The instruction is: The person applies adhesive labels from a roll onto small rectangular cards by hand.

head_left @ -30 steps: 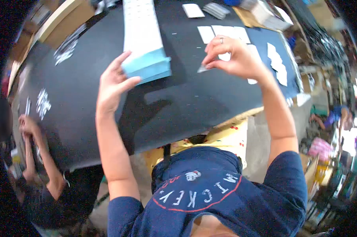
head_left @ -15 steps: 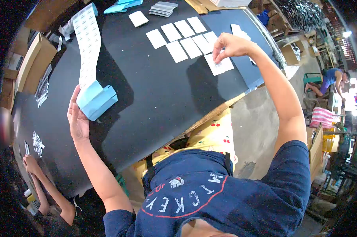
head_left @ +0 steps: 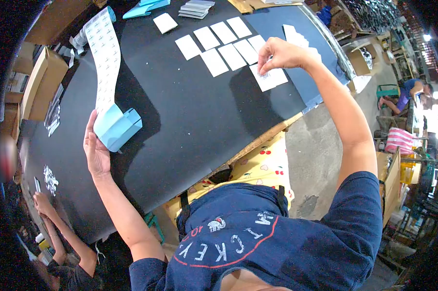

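My left hand [head_left: 97,154] holds the free end of a sticker strip [head_left: 108,63], white with rows of small dark prints. Its light blue backing [head_left: 118,127] curls over beside my fingers. At the right, my right hand [head_left: 281,54] is closed in a pinch over a white card [head_left: 267,83]. A small printed sticker [head_left: 263,74] shows at the fingertips, against the card; its detail is blurred. Rows of blank white cards [head_left: 232,56] lie just left of that hand, one partly hidden behind it.
The black table [head_left: 180,131] carries a white card stack [head_left: 165,23], a grey stack [head_left: 195,8] and blue paper [head_left: 145,7]. More white cards [head_left: 296,36] lie beyond my right hand. Cardboard boxes [head_left: 47,87] stand left. A co-worker's hands [head_left: 44,203] are at lower left.
The view has shifted slightly. My right hand stays pinched at the same card, and my left hand still holds the strip. The co-worker at far right has bent lower.
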Motion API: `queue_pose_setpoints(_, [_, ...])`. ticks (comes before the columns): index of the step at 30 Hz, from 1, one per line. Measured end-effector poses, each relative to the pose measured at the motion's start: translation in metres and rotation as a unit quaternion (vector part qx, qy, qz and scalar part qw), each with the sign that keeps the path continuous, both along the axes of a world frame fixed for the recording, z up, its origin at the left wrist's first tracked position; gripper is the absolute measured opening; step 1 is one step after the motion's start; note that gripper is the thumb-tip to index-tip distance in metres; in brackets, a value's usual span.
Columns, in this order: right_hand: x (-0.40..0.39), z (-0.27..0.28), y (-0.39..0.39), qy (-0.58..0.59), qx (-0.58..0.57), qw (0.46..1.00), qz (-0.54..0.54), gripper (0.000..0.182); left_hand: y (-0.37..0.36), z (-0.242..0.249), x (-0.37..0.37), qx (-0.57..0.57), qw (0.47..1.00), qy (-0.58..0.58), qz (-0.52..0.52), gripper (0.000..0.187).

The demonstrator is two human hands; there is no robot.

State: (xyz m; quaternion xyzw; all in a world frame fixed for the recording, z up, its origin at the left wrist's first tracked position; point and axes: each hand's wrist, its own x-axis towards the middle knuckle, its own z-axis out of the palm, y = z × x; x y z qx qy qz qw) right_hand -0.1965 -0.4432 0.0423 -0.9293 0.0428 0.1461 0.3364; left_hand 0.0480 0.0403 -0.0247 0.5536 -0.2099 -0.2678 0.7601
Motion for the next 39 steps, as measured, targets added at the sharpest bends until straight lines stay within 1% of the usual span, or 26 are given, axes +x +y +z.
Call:
queue_pose_setpoints(5, [-0.007,-0.004,0.005,-0.045,-0.014,0.999,0.003,0.015,0.001,-0.001,0.001,-0.016,1.000,0.001,-0.005,0.067])
queue_pose_setpoints(7, [-0.011,-0.008,0.009,-0.061,-0.026,0.997,-0.027,0.013,0.000,0.000,0.000,-0.022,1.000,0.002,-0.011,0.066])
queue_pose_setpoints(8, [-0.014,-0.011,0.011,-0.062,-0.026,0.997,-0.025,0.013,-0.001,0.001,-0.002,-0.030,0.999,0.008,-0.010,0.066])
queue_pose_setpoints(10, [-0.018,-0.015,0.019,-0.188,-0.131,0.973,-0.007,0.009,-0.003,0.007,-0.005,-0.037,0.999,0.010,-0.003,0.065])
queue_pose_setpoints(11, [-0.020,-0.015,0.021,-0.190,-0.130,0.973,-0.003,0.009,-0.005,0.010,-0.007,-0.025,1.000,0.009,0.008,0.064])
queue_pose_setpoints(13, [-0.026,-0.010,0.029,-0.207,-0.161,0.964,-0.032,0.007,-0.013,0.017,-0.013,-0.015,1.000,0.008,0.019,0.065])
queue_pose_setpoints(14, [-0.027,-0.006,0.030,-0.176,-0.138,0.974,-0.037,0.008,-0.016,0.021,-0.016,-0.003,1.000,-0.003,0.020,0.065])
queue_pose_setpoints(15, [-0.024,0.003,0.038,-0.177,-0.136,0.974,-0.033,0.008,-0.020,0.025,-0.021,0.009,1.000,-0.014,0.023,0.067])
queue_pose_setpoints(16, [-0.022,0.015,0.051,-0.131,-0.088,0.987,-0.042,0.009,-0.026,0.031,-0.026,-0.029,0.998,0.017,0.048,0.073])
queue_pose_setpoints(17, [-0.020,0.024,0.065,-0.084,-0.041,0.994,-0.050,0.009,-0.026,0.031,-0.028,-0.026,0.998,0.018,0.053,0.073])
queue_pose_setpoints(18, [-0.018,0.027,0.079,-0.103,-0.037,0.994,-0.025,0.010,-0.027,0.032,-0.029,-0.020,0.999,0.012,0.043,0.073])
queue_pose_setpoints(21, [-0.009,0.010,0.126,-0.116,0.038,0.991,-0.052,0.010,-0.025,0.028,-0.025,-0.016,0.999,0.011,0.030,0.070])
queue_pose_setpoints(23, [-0.004,-0.002,0.152,-0.120,0.011,0.990,-0.074,0.010,-0.022,0.026,-0.024,0.009,1.000,0.021,0.011,0.064])
queue_pose_setpoints(24, [-0.002,-0.011,0.160,-0.142,0.011,0.986,-0.083,0.011,-0.021,0.026,-0.024,0.017,1.000,0.018,0.015,0.059])
queue_pose_setpoints(25, [-0.001,-0.017,0.163,-0.141,0.014,0.987,-0.078,0.011,-0.021,0.027,-0.023,0.019,0.999,0.019,0.021,0.059])
queue_pose_setpoints(27, [-0.001,-0.022,0.166,-0.189,-0.046,0.978,-0.079,0.013,-0.019,0.028,-0.022,0.024,0.999,0.007,0.026,0.058])
queue_pose_setpoints(28, [-0.004,-0.021,0.170,-0.177,-0.057,0.977,-0.101,0.014,-0.018,0.027,-0.022,0.026,0.999,0.009,0.031,0.058])
queue_pose_setpoints(29, [-0.006,-0.022,0.173,-0.177,-0.056,0.978,-0.098,0.014,-0.018,0.027,-0.021,0.025,0.999,0.003,0.028,0.058])
queue_pose_setpoints(31, [-0.011,-0.023,0.177,-0.203,-0.086,0.968,-0.121,0.015,-0.019,0.027,-0.021,0.023,0.999,-0.002,0.026,0.058])
queue_pose_setpoints(35, [-0.012,-0.021,0.176,-0.189,-0.093,0.970,-0.122,0.014,-0.019,0.028,-0.022,0.025,0.999,0.015,0.014,0.058])
queue_pose_setpoints(37, [-0.014,-0.021,0.176,-0.182,-0.112,0.970,-0.116,0.031,-0.020,0.029,-0.023,0.027,0.999,0.019,0.013,0.057])
queue_pose_setpoints(38, [-0.014,-0.020,0.177,-0.183,-0.111,0.970,-0.117,0.031,-0.020,0.028,-0.023,0.022,0.999,0.018,0.020,0.056])
queue_pose_setpoints(39, [-0.014,-0.017,0.180,-0.215,-0.103,0.962,-0.134,0.041,-0.021,0.027,-0.024,0.017,0.999,0.016,0.027,0.054])
